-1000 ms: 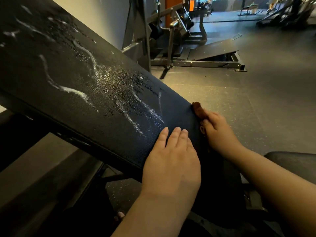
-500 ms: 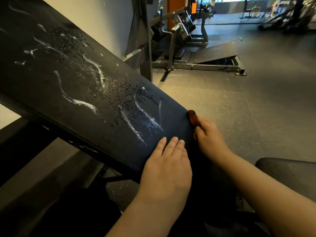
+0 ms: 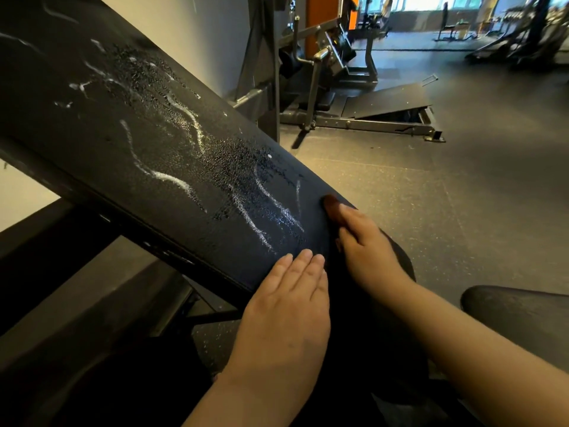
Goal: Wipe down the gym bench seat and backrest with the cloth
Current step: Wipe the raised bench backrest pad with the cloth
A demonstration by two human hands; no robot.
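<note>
- Backrest point(image 3: 154, 155): black textured pad, tilted, running from the upper left of the frame down to the lower centre.
- It's wet: white foamy streaks point(image 3: 166, 177) snake along its length, with fine droplets point(image 3: 240, 167) spread through the middle.
- The strip of pad nearest your hands looks darker and has fewer droplets.
- Cloth point(image 3: 331, 206): small brown wad, right of centre, touching the right edge of the backrest near its low end. Only the tip shows, the rest is under your fingers.
- Right grip point(image 3: 366, 251): fingers curled over the cloth and holding it against the pad edge. Your forearm comes in from the lower right.
- Left grip point(image 3: 286, 312): flat, fingers straight and held together, holding nothing. Its fingertips rest on the low end of the backrest, just left of the right grip.
- Dark rounded pad point(image 3: 517, 312) at the lower right edge, beyond your right forearm. I can't tell whether it's the seat.
- Dark frame members point(image 3: 92, 303) run under the backrest at lower left.
- Grey speckled rubber floor point(image 3: 462, 195) fills the right side.
- Steel gym machine point(image 3: 332, 66) with a sloped foot plate point(image 3: 388, 100) stands at upper centre, with an orange column point(image 3: 320, 10) behind it.
- Pale wall point(image 3: 200, 35) sits behind the backrest's upper edge.
</note>
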